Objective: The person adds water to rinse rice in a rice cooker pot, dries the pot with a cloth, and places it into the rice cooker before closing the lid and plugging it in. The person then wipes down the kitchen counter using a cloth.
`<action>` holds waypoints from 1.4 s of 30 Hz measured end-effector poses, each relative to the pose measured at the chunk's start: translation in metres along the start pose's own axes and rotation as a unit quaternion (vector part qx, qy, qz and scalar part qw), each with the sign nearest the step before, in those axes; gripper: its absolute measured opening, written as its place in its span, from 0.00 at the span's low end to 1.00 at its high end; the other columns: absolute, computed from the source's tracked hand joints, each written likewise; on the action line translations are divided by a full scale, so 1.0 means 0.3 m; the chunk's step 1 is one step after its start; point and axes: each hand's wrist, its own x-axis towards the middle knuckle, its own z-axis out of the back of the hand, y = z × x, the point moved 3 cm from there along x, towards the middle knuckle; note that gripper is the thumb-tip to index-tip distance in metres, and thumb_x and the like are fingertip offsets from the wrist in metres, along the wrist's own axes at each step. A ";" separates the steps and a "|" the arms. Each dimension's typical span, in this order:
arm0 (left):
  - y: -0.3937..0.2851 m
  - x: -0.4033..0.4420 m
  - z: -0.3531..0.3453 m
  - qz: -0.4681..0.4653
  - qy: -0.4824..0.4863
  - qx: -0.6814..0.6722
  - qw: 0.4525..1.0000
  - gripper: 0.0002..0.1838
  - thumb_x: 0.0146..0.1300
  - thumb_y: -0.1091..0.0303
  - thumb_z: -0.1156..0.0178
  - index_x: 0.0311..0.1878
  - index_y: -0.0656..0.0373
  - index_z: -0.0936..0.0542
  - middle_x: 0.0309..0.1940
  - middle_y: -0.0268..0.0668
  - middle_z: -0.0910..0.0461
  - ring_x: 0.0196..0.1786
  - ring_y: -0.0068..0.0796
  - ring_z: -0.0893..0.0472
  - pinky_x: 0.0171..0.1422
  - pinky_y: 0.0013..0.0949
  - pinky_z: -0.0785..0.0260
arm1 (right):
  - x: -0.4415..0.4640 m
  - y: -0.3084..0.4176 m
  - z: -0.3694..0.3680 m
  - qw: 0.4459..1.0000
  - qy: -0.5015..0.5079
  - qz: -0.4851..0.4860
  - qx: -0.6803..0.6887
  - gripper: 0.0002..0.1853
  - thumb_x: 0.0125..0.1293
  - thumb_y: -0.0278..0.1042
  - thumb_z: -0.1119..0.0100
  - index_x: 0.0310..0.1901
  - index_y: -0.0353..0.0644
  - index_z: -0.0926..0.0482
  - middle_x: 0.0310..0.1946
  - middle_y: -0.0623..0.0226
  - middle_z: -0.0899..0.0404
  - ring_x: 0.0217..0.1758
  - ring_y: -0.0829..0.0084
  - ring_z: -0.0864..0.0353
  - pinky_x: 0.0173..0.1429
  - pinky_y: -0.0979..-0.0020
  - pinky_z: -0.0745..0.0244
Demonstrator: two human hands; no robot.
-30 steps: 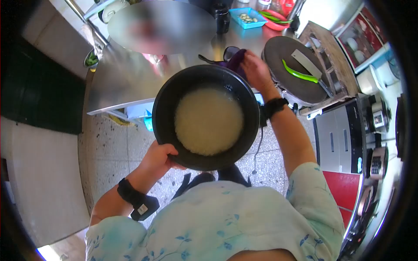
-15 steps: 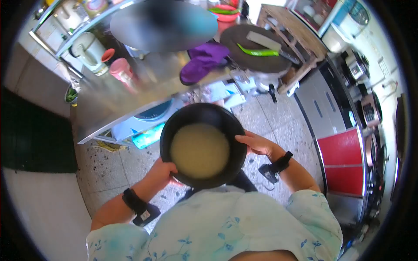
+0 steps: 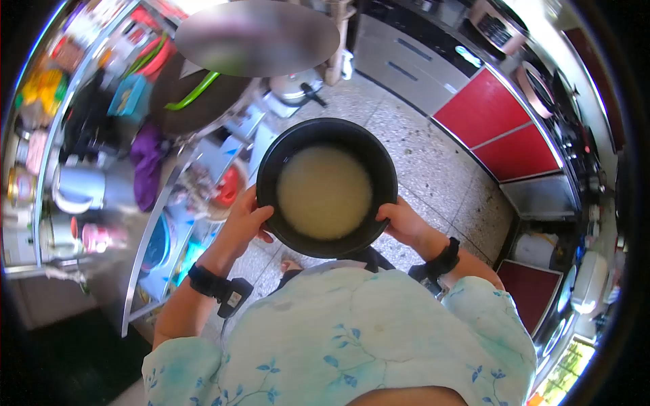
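Note:
A dark, deep round pot (image 3: 374,157) is held out level in front of my body, with cloudy, pale yellowish liquid (image 3: 325,193) in it. Its lower layer is too murky to make out. My left hand (image 3: 245,218) grips the left side, thumb over the rim and fingers underneath. On the opposite side my right hand (image 3: 405,222) holds the rim in the same way, its fingers partly hidden by the pot. Below the pot, speckled floor tiles (image 3: 433,176) show.
To the left, the steel counter carries a purple cloth (image 3: 145,166), a kettle (image 3: 80,189), a pink mug (image 3: 101,237) and a dark round board (image 3: 169,120) with a green chili (image 3: 193,93). Red cabinet doors (image 3: 482,111) stand to the right. A lidded pot (image 3: 292,88) sits beyond.
My view has turned right: the counter has slid left and the red cabinets have come nearer the middle. Both hands keep hold of the pot, which appears slightly higher in view.

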 end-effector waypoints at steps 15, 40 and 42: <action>-0.419 0.774 -0.520 -0.078 0.049 0.094 0.991 0.26 0.43 0.80 0.51 0.51 0.57 0.37 0.26 0.35 0.30 0.15 0.21 0.31 0.11 0.23 0.42 | 0.123 0.605 0.560 0.994 -0.072 0.085 0.002 0.26 0.47 0.22 0.59 0.52 0.28 0.43 0.40 0.48 0.30 0.35 0.53 0.23 0.32 0.53 0.22; -1.775 1.705 -1.372 -0.266 0.297 0.133 0.907 0.17 0.40 0.79 0.53 0.37 0.62 0.27 0.22 0.27 0.29 0.15 0.13 0.35 0.11 0.16 0.51 | -0.106 2.010 0.951 0.697 -0.502 0.280 -0.430 0.11 0.45 0.29 0.48 0.26 0.27 0.27 0.18 0.63 0.27 0.24 0.76 0.28 0.29 0.73 0.31; -1.874 1.752 -1.447 -0.280 0.295 0.126 0.905 0.13 0.40 0.78 0.53 0.33 0.61 0.27 0.19 0.27 0.31 0.15 0.14 0.37 0.13 0.17 0.52 | -0.123 2.144 1.001 0.726 -0.489 0.281 -0.394 0.10 0.48 0.31 0.48 0.24 0.29 0.27 0.12 0.66 0.32 0.13 0.80 0.33 0.16 0.76 0.40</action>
